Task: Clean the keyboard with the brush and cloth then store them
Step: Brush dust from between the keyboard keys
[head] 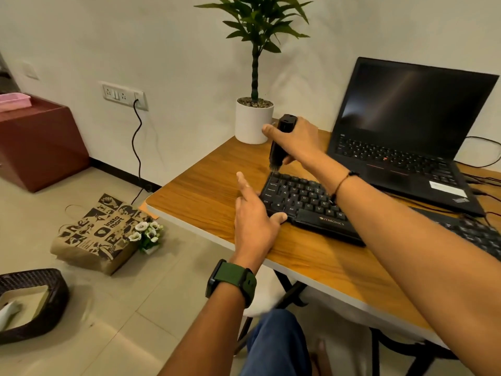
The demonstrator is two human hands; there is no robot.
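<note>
A black keyboard (pixel 303 202) lies on the wooden table (pixel 206 196), left of a laptop. My right hand (pixel 295 142) grips a black brush (pixel 280 142) held upright, bristles down, just above the keyboard's far left corner. My left hand (pixel 253 218) rests at the keyboard's left end, thumb on its front edge and index finger stretched out over the table. No cloth is in view.
An open black laptop (pixel 412 137) sits behind the keyboard, with cables at the right. A potted plant (pixel 253 120) stands at the table's far corner. On the floor lie a paper bag (pixel 95 234), small flowers and a dark wicker basket (pixel 29 305).
</note>
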